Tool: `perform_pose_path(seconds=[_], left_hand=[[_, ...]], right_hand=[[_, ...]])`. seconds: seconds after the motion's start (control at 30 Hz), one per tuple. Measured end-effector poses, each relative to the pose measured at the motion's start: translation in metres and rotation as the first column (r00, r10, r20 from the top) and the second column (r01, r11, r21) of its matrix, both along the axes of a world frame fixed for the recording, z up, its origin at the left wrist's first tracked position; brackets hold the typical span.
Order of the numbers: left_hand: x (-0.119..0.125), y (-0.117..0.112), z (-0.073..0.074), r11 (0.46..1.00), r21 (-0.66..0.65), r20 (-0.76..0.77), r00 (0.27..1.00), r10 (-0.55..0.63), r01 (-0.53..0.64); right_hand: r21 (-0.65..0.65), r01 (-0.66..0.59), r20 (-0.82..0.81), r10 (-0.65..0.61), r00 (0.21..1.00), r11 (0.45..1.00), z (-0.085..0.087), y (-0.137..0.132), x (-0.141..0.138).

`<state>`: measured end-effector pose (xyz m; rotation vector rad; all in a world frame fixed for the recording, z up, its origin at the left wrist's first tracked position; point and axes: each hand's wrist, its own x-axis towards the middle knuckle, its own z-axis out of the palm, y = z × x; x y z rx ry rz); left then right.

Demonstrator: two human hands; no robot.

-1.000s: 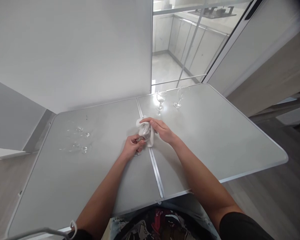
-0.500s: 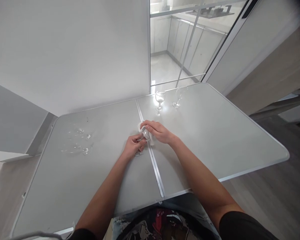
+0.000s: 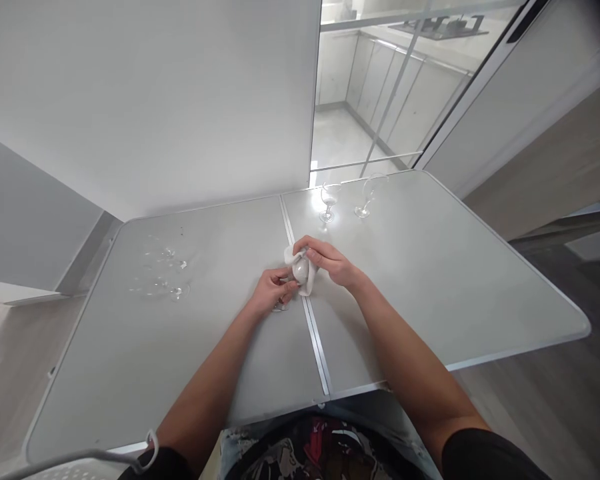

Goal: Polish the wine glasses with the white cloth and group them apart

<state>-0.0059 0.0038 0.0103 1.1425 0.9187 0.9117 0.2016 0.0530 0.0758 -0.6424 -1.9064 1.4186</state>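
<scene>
My left hand (image 3: 271,291) pinches the stem of a small clear stemmed glass (image 3: 300,270) held over the middle seam of the grey table (image 3: 430,267). My right hand (image 3: 330,260) is closed on a white cloth (image 3: 306,283) wrapped round the glass's bowl. Both hands meet just above the tabletop.
Two clear stemmed glasses (image 3: 329,199) (image 3: 366,195) stand upright at the table's far edge. Two more glasses (image 3: 163,255) (image 3: 155,288) lie on their sides at the left. A white wall rises behind, and a glass door opens onto a kitchen at the back right. A white wire edge (image 3: 80,457) shows at lower left.
My right hand has shifted the cloth round the glass's bowl, and the cloth is bunched tighter than a second ago. My left hand keeps its hold on the stem.
</scene>
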Motion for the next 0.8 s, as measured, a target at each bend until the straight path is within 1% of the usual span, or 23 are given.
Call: perform_pose_path(seconds=[0.07, 0.1, 0.17, 0.27, 0.4, 0.47, 0.57, 0.6, 0.63, 0.67, 0.7, 0.73, 0.77, 0.8], left_hand=[[0.001, 0.000, 0.001, 1.000, -0.009, 0.012, 1.000, 0.005, -0.005], [0.001, 0.000, 0.001, 1.000, -0.015, 0.020, 1.000, 0.014, -0.013], [0.002, -0.001, 0.001, 0.999, -0.023, 0.035, 0.999, 0.029, -0.028], [0.003, 0.000, -0.001, 0.999, -0.034, 0.048, 0.998, 0.044, -0.042], [0.001, 0.001, -0.004, 0.999, -0.028, 0.066, 0.997, 0.038, -0.036], [0.000, 0.002, -0.005, 1.000, -0.021, 0.074, 0.997, 0.022, -0.021], [-0.001, 0.002, -0.005, 1.000, -0.018, 0.083, 0.997, 0.002, 0.000], [-0.001, 0.001, -0.005, 1.000, -0.017, 0.083, 0.997, 0.003, -0.002], [-0.001, 0.001, -0.005, 1.000, -0.018, 0.080, 0.997, 0.009, -0.008], [-0.001, 0.001, -0.005, 1.000, -0.021, 0.076, 0.997, 0.021, -0.020], [-0.002, 0.001, -0.004, 0.999, -0.025, 0.076, 0.996, 0.036, -0.034], [-0.002, 0.001, -0.004, 0.998, -0.028, 0.083, 0.995, 0.054, -0.052], [-0.003, 0.001, -0.003, 0.997, -0.026, 0.102, 0.992, 0.080, -0.077], [-0.003, 0.002, -0.002, 0.994, -0.022, 0.132, 0.985, 0.110, -0.108]], right_hand=[[0.031, -0.007, 0.037, 0.005, 0.999, 0.999, -0.002, 0.001, 0.002], [0.074, -0.004, 0.069, -0.001, 0.998, 0.997, -0.003, 0.002, 0.002], [0.205, 0.030, 0.136, -0.059, 0.989, 0.978, -0.008, 0.002, 0.001], [0.421, 0.073, 0.187, -0.165, 0.968, 0.904, -0.014, 0.002, -0.002], [0.637, 0.064, 0.201, -0.246, 0.948, 0.768, -0.021, 0.003, -0.006], [0.697, 0.049, 0.212, -0.271, 0.939, 0.716, -0.023, 0.003, -0.007], [0.733, 0.059, 0.211, -0.309, 0.927, 0.677, -0.026, 0.003, -0.006], [0.738, 0.089, 0.189, -0.330, 0.925, 0.669, -0.028, 0.003, -0.005], [0.735, 0.143, 0.146, -0.361, 0.921, 0.663, -0.029, 0.003, -0.005], [0.713, 0.235, 0.076, -0.406, 0.911, 0.660, -0.031, 0.003, -0.005], [0.655, 0.364, -0.019, -0.468, 0.884, 0.662, -0.033, 0.004, -0.004], [0.544, 0.512, -0.127, -0.537, 0.834, 0.665, -0.034, 0.005, -0.005], [0.380, 0.637, -0.228, -0.600, 0.767, 0.671, -0.035, 0.007, -0.006], [0.180, 0.704, -0.304, -0.642, 0.704, 0.687, -0.036, 0.008, -0.008]])
